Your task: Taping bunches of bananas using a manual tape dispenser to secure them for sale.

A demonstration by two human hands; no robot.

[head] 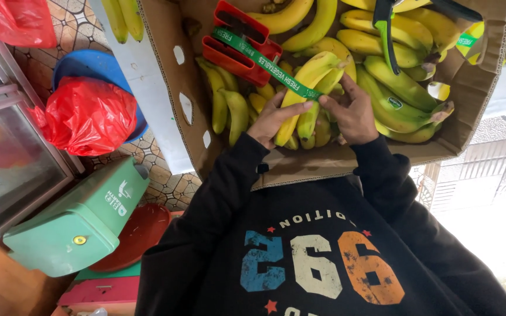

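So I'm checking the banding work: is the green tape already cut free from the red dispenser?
No: the green tape runs unbroken from the red dispenser to the banana bunch held by the left hand and right hand.

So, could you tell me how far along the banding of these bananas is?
Done: the green printed tape is pulled out of the red plastic tape dispenser. In hand: the left hand and right hand press it around one yellow banana bunch. Left: loose bunches fill the brown cardboard box.
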